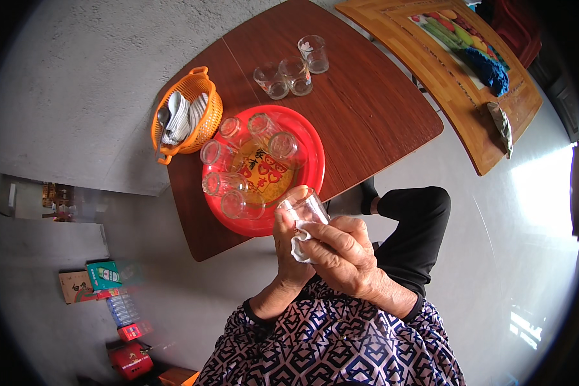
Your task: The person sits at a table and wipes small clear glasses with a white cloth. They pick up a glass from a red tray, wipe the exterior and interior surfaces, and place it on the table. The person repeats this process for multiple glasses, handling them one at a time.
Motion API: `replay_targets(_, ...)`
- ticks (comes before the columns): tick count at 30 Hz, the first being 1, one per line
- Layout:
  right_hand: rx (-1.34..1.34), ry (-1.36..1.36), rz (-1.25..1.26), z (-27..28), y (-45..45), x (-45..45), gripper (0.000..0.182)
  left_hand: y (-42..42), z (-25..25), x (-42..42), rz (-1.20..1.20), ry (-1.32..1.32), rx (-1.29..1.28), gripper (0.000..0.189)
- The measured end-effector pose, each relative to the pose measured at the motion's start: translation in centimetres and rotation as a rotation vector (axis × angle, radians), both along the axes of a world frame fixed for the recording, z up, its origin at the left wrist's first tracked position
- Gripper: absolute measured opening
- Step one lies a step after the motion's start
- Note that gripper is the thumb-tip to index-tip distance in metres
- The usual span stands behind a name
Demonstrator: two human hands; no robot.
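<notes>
My left hand (289,251) grips a clear drinking glass (305,206) from its far left side, above the near edge of a red plastic basin (313,144). My right hand (342,251) presses a white cloth (301,243) against the glass. Several clear glasses, one of them this glass (224,184), lie or lean around the inside of the basin, whose yellow bottom bears red figures and writing. Three more glasses stand together on the brown wooden table (366,106) beyond, including a flower-patterned glass (313,54).
An orange plastic basket (211,123) with white spoons (178,116) and a metal ladle stands at the table's left edge, by the wall. A lighter wooden table (429,72) holds a blue cloth (487,70). Boxes (77,287) stand on the floor at lower left.
</notes>
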State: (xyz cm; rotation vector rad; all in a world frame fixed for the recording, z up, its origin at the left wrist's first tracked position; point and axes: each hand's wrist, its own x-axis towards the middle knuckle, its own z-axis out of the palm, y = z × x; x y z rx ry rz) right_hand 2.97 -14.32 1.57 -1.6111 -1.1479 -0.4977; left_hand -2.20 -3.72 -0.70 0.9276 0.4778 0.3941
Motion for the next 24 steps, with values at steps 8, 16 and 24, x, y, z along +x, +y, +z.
replay_targets(8,0.179,0.481,0.089,-1.3,-0.4,0.6,0.039,-0.5,1.5,0.3,0.014,-0.068,-0.135,0.065)
replay_targets(16,0.137,0.808,0.151,-1.3,-0.9,0.6,0.027,-0.3,1.5,0.5,-0.014,-0.089,-0.249,0.066)
replay_targets(24,0.105,0.158,0.016,-0.3,-0.1,0.8,0.043,-0.1,0.6,0.3,-0.059,-0.052,-0.043,0.077)
